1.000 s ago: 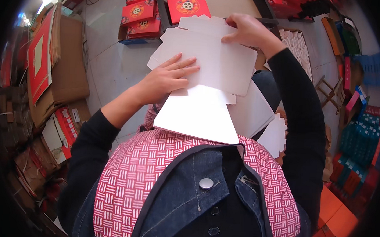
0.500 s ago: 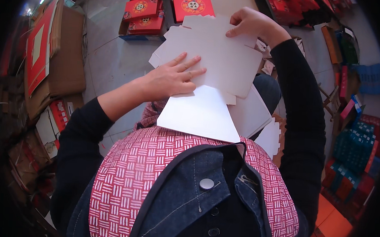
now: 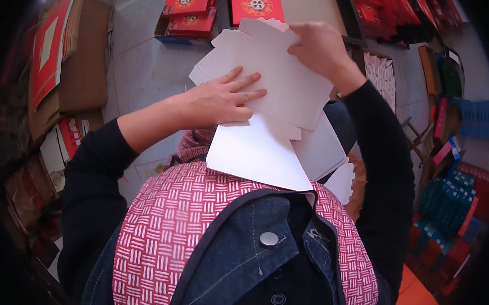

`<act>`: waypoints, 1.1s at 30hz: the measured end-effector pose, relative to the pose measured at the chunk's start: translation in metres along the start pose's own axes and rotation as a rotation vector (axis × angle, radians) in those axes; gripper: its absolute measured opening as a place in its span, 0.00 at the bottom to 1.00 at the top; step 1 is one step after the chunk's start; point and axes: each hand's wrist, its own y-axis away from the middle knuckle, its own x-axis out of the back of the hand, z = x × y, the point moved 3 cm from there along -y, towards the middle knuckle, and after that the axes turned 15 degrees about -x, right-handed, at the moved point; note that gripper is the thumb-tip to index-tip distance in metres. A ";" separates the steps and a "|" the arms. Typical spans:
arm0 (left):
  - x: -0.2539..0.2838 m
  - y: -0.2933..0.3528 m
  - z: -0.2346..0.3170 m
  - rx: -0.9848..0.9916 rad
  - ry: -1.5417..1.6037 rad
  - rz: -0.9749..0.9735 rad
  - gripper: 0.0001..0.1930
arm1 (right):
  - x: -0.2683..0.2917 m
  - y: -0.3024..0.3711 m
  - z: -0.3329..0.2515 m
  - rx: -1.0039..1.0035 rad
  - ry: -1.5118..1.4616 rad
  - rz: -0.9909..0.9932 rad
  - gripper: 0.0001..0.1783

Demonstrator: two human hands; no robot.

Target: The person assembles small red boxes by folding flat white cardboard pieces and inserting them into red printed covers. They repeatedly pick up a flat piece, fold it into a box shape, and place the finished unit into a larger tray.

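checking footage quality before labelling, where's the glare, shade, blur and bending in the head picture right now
Head view: the white card glares brightly at its lower end, shaded greyer above; head view: the right hand looks slightly blurred, the left hand crisper; head view: the cardboard stack shows curved edges near the dark fisheye rim.

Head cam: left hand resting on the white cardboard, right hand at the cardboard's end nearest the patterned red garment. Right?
One miss: the right hand is at the cardboard's far, upper-right edge, per the head view. Left hand resting on it is correct.
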 end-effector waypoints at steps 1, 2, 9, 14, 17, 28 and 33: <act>0.000 0.001 0.001 0.005 -0.002 -0.001 0.12 | -0.007 0.008 -0.007 0.071 0.110 0.089 0.11; 0.000 0.001 0.001 0.010 -0.003 -0.002 0.12 | -0.015 0.018 -0.015 0.141 0.218 0.180 0.07; 0.002 0.004 0.006 -0.029 -0.037 -0.012 0.10 | -0.018 0.046 -0.023 0.238 0.192 0.316 0.06; 0.006 0.006 -0.001 0.058 0.108 0.018 0.13 | 0.034 0.033 0.019 0.001 -0.272 0.418 0.19; -0.009 0.026 -0.019 0.078 0.335 0.283 0.12 | 0.058 0.054 0.047 -0.152 -0.805 -0.041 0.27; 0.018 -0.001 -0.041 0.198 0.026 0.393 0.12 | 0.098 0.137 -0.025 0.319 -0.672 0.028 0.33; 0.038 -0.011 -0.042 0.188 -0.206 0.503 0.15 | 0.099 0.156 -0.044 0.307 -0.464 0.203 0.25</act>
